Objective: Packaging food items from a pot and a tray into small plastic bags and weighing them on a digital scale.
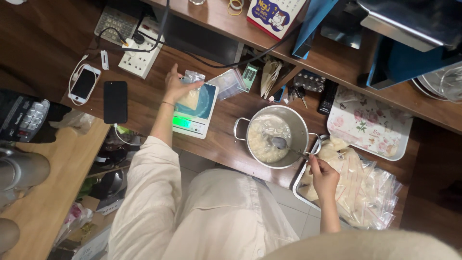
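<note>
My left hand (177, 86) holds a small clear zip bag (191, 94) with pale food in it upright on a white kitchen scale (195, 113) whose display glows green. My right hand (323, 172) grips the handle of a metal spoon (284, 144); its bowl rests in a steel pot (273, 136) of pale, creamy food. The pot stands on the brown wooden desk between the scale and a metal tray (301, 185). That tray holds several filled zip bags (356, 180) beside my right hand.
A black phone (115, 101) and a white phone on a cable (83, 84) lie left of the scale, near a white power strip (139, 50). Empty zip bags (230, 83), keys (294, 91) and a floral tray (368, 123) sit behind the pot. A light wooden table (53, 183) stands at left.
</note>
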